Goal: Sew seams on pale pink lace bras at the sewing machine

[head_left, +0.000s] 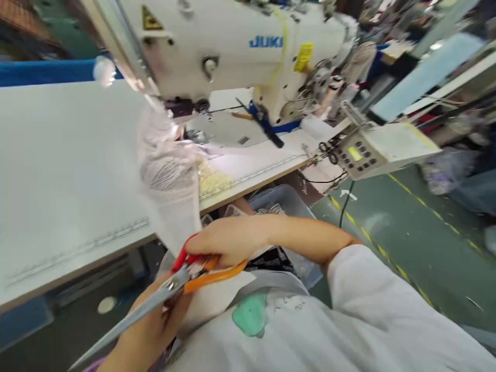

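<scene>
Fingers of the right hand were curled through the orange and red handles of the scissors, low in the frame, keeping the blades steady against sheer white fabric hanging from the counter. Beneath, the left hand seemed to pinch cloth, grip unclear. Blue lettering on the sewing machine, top centre, read JUKI.

A white JUKI sewing machine stands at the back of a pale worktable, with a yellow tag stuck near its needle end. A grey control panel with a lit display juts out past the table's right edge. Below it, yellow floor lines cross the green floor.
</scene>
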Demonstrator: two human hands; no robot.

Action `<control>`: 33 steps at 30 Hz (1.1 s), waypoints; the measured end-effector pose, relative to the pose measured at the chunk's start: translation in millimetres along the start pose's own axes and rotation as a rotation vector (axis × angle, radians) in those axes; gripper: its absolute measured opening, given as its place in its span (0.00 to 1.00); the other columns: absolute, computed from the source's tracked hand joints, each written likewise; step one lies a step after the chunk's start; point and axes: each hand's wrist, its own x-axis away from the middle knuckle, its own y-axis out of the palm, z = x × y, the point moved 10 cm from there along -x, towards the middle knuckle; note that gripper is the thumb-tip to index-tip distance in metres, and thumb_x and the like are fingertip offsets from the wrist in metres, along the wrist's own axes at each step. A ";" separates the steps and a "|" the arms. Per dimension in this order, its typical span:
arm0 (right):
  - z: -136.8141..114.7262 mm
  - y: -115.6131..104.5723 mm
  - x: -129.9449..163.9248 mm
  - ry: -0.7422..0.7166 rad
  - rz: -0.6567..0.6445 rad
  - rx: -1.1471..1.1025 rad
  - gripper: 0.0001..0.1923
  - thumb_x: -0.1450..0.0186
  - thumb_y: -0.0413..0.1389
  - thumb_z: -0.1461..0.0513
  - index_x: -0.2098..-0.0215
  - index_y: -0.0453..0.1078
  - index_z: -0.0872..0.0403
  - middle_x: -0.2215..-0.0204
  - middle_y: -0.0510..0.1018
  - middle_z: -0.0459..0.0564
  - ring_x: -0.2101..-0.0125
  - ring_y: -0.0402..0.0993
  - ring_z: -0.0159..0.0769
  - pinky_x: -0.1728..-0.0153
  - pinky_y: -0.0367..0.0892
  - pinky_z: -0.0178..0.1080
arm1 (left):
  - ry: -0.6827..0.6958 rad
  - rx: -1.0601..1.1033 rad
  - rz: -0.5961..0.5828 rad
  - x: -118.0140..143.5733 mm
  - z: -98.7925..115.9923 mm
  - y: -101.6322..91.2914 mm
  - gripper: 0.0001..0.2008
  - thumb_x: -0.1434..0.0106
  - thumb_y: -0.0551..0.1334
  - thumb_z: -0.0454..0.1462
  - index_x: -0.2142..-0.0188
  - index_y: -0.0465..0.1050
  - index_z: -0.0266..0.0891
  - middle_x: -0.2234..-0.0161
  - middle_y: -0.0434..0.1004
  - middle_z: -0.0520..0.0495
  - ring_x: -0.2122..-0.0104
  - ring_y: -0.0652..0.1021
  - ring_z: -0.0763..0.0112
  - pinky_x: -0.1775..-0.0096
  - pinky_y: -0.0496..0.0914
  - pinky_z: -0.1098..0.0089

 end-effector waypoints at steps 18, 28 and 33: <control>7.1 -28.2 -28.6 0.047 0.005 0.078 0.18 0.41 0.57 0.68 0.76 0.49 0.52 0.77 0.60 0.39 0.76 0.55 0.27 0.73 0.51 0.33 | -0.190 0.263 0.044 -9.8 6.9 -18.6 0.12 0.46 0.68 0.46 0.76 0.74 0.40 0.74 0.74 0.49 0.72 0.71 0.69 0.71 0.67 0.73; 6.8 -28.2 -30.6 0.022 0.033 0.031 0.16 0.40 0.55 0.67 0.76 0.50 0.52 0.77 0.61 0.40 0.76 0.57 0.28 0.74 0.51 0.34 | -0.343 0.336 0.087 -6.9 -8.9 -21.2 0.16 0.54 0.73 0.48 0.74 0.77 0.39 0.74 0.76 0.47 0.72 0.73 0.68 0.70 0.69 0.71; 6.2 -25.9 -32.6 0.011 0.035 0.021 0.16 0.40 0.55 0.68 0.76 0.50 0.51 0.76 0.62 0.41 0.75 0.56 0.29 0.73 0.51 0.34 | -0.358 0.346 0.099 -5.0 -20.1 -20.8 0.16 0.54 0.73 0.48 0.72 0.79 0.38 0.72 0.78 0.45 0.71 0.75 0.66 0.68 0.71 0.69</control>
